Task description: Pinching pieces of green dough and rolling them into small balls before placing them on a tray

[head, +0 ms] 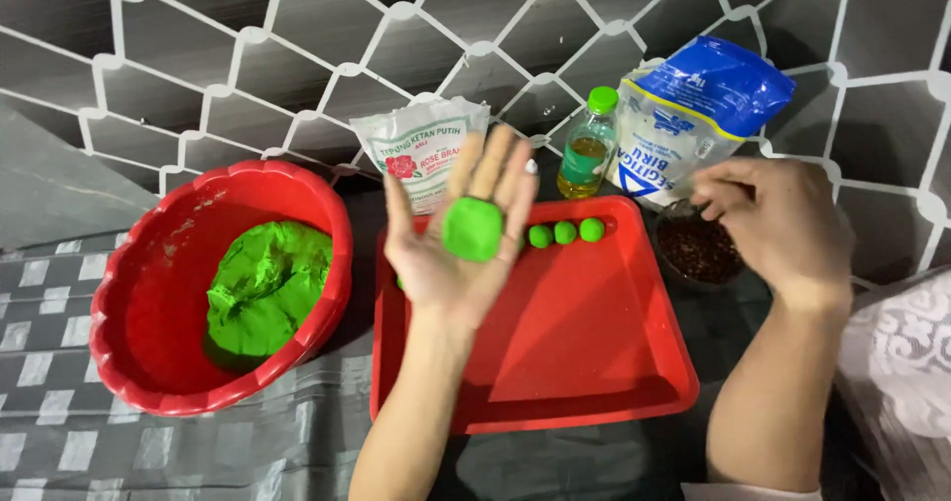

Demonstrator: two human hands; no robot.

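My left hand (458, 232) is raised palm up over the red tray (575, 343), fingers spread, with a flattened green dough disc (473, 229) lying on the palm. My right hand (778, 226) hovers over a small bowl of dark brown filling (699, 250), fingers pinched together; what they hold is hidden. Three small green dough balls (565, 233) sit in a row at the tray's far edge. A red scalloped basin (188, 293) on the left holds a large lump of green dough (265, 285).
Behind the tray stand a white flour packet (421, 145), a small oil bottle with a green cap (587, 145) and a blue and white flour bag (693, 115). A grey checked cloth covers the surface. White lace fabric (906, 362) lies at the right.
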